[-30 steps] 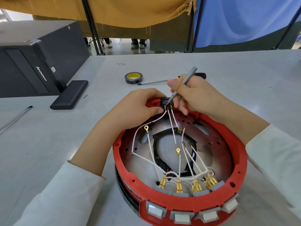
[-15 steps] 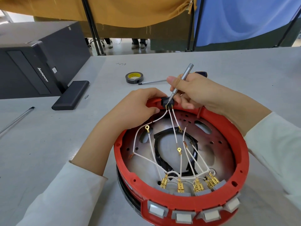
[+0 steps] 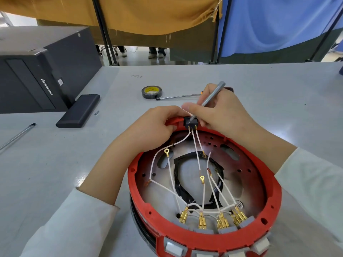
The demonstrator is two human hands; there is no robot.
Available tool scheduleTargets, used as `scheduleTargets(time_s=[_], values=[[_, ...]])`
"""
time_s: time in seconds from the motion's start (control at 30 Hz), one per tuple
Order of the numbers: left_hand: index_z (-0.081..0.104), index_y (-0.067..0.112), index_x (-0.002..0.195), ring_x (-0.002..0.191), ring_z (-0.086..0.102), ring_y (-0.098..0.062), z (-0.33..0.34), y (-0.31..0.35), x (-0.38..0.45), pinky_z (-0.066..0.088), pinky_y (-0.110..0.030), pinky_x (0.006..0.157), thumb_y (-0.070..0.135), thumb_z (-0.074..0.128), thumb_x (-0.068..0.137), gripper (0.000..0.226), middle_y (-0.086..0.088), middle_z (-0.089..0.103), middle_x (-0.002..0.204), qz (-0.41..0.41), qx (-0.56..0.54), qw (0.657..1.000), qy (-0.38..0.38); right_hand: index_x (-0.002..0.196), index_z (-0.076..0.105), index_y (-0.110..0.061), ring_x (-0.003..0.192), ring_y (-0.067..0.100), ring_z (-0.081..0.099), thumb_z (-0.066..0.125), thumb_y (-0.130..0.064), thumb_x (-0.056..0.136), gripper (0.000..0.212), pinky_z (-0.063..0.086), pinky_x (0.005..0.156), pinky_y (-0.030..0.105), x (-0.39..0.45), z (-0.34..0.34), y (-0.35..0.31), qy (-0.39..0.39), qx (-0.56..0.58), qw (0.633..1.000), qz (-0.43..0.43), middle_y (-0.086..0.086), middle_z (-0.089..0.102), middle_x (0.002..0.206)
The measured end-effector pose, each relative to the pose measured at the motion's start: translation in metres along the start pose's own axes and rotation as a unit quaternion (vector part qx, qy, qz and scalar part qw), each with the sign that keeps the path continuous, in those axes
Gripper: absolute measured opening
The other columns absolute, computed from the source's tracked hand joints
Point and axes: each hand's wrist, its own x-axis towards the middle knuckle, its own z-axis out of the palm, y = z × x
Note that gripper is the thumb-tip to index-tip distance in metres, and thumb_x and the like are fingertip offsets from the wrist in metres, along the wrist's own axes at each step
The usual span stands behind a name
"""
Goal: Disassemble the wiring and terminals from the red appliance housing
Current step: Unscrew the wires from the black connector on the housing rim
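I'm working on the little black switch block (image 3: 190, 121) at the far rim of the red housing (image 3: 213, 238), which sits on the bench (image 3: 55, 164), trying to pry it loose with three white wires (image 3: 196, 153) plugged into it. My right hand (image 3: 222, 115) pinches a thin grey screwdriver (image 3: 209, 99) like a pen, tip on the block, while my left hand (image 3: 156, 125) curls over the rim, fingers gripping beside it. Next I reckon it needs careful levering without slipping onto the terminals.
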Motion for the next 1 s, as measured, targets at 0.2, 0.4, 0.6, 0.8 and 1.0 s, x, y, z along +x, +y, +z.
scheduleTargets(time_s=[0.2,0.4,0.6,0.8,1.0], values=[[0.062,0.036,0.116,0.107,0.058,0.001,-0.0006,0.0015,-0.0008,0.043,-0.02,0.097,0.002,0.055,0.088,0.045,0.019,0.065,0.113,-0.004,0.0,1.0,0.002,0.063,0.042,-0.019,0.035,0.004,0.045,0.066,-0.02,0.084,0.032,0.037,0.044,0.015,0.0013,0.0029,0.0058,0.019,-0.042,0.999,-0.013,-0.006,0.048,0.041],[0.061,0.033,0.12,0.11,0.057,-0.001,-0.0007,0.0027,-0.002,0.042,-0.027,0.101,0.001,0.054,0.088,0.046,0.017,0.064,0.117,-0.001,0.01,1.0,0.0,0.064,0.041,-0.02,0.036,0.004,0.045,0.063,-0.02,0.087,0.032,0.035,0.046,0.014,0.0016,0.0031,0.006,0.013,-0.053,0.998,-0.016,-0.005,0.049,0.045],[0.062,0.032,0.119,0.109,0.057,-0.002,-0.0007,0.0032,-0.0021,0.042,-0.025,0.1,0.001,0.055,0.088,0.044,0.016,0.064,0.116,-0.002,0.01,1.0,0.001,0.066,0.042,-0.017,0.038,0.003,0.048,0.061,-0.023,0.09,0.031,0.035,0.045,0.01,0.0014,0.0046,0.0051,-0.001,-0.067,0.998,-0.019,-0.003,0.051,0.046],[0.063,0.033,0.117,0.105,0.059,-0.001,-0.0008,0.0027,-0.0018,0.045,-0.029,0.099,0.004,0.055,0.089,0.041,0.017,0.065,0.112,-0.006,0.003,1.0,0.001,0.067,0.04,-0.016,0.038,0.003,0.047,0.058,-0.023,0.092,0.031,0.036,0.049,0.016,0.0022,0.0044,0.004,0.011,-0.069,0.997,-0.018,0.0,0.05,0.05],[0.062,0.032,0.118,0.106,0.059,-0.001,-0.0009,0.0028,-0.0016,0.044,-0.029,0.1,0.005,0.055,0.09,0.04,0.017,0.065,0.113,-0.004,0.007,1.0,0.001,0.067,0.04,-0.017,0.044,0.005,0.045,0.057,-0.024,0.092,0.031,0.038,0.056,0.026,0.0006,0.0041,0.0029,0.019,-0.089,0.996,-0.024,0.0,0.049,0.054]])
